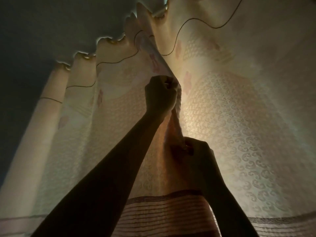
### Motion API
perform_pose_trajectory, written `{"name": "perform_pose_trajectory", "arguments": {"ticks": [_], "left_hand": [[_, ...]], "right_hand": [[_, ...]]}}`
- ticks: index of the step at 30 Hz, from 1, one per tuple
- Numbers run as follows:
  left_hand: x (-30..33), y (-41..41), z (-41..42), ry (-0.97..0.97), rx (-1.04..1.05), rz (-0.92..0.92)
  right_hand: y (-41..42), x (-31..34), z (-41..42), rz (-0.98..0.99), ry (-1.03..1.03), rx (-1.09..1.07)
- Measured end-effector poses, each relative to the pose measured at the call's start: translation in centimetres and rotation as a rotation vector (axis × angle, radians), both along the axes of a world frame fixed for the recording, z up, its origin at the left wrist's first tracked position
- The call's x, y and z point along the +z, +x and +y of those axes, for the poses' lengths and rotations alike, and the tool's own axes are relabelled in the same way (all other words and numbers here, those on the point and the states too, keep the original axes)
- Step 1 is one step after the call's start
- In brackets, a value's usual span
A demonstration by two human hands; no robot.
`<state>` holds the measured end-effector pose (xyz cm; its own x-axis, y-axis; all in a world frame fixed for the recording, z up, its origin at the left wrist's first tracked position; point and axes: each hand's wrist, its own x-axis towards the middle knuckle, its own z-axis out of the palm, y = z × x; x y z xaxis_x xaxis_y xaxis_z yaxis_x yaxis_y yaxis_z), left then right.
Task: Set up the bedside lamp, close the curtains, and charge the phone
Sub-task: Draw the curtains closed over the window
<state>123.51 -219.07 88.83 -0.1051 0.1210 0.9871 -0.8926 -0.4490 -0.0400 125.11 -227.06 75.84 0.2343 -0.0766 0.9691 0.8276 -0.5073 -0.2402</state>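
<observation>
Cream patterned curtains fill the head view, seen from below in dim light. The left curtain panel (82, 106) hangs in folds; the right curtain panel (239, 108) spreads wide. Their inner edges meet in the middle. My left hand (160, 94) is raised high and shut on the gathered curtain edge (176, 124). My right hand (196, 149) grips the same bunched edge lower down. Both forearms reach upward in shadow. The lamp and the phone are not in view.
The curtain rings on the rod (112, 41) run along the top, under a dark ceiling (51, 23). A striped band (164, 212) crosses the curtain near the bottom of the frame. Light glows through the fabric at centre right.
</observation>
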Motion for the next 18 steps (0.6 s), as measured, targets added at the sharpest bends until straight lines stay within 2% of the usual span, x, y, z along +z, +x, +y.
{"name": "perform_pose_trajectory", "arguments": {"ticks": [7, 13, 18], "left_hand": [[-1.8, 4.2, 2.8, -0.004, 0.098, 0.069], [-4.9, 7.0, 5.8, 0.025, 0.116, 0.212], [-8.5, 9.2, 8.0, 0.024, 0.064, 0.258]], "right_hand": [[3.3, -1.9, 3.0, 0.047, 0.011, 0.191], [6.0, -3.9, 5.8, 0.102, -0.041, 0.107], [7.2, -7.4, 8.5, 0.141, -0.061, 0.223]]}}
